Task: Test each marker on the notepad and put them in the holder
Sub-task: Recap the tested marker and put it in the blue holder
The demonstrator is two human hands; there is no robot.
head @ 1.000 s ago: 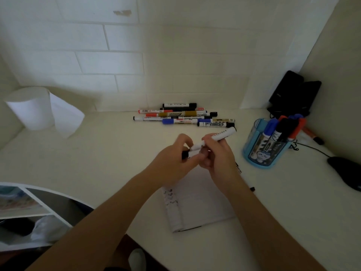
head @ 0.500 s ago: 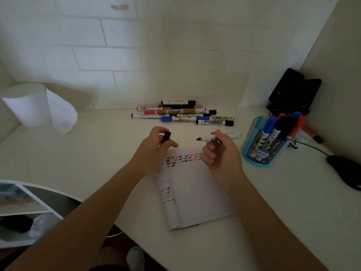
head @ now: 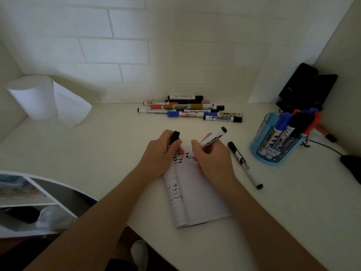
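**Marker goes to paper**

Pale bench [head: 97, 153] under a tiled wall. I see the left hand [head: 162, 153] pinching the cap [head: 174, 137] and steadying the notepad [head: 199, 192]. The right hand [head: 213, 159] grips the marker [head: 214, 138], angled down to test. The holder [head: 273, 151] waits at right.

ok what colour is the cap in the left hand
The cap is black; head view.

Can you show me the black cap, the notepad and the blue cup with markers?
black cap [head: 175, 136]: head view, its middle.
notepad [head: 201, 194]: head view, bare lined page.
blue cup [head: 273, 153]: head view, front wall.
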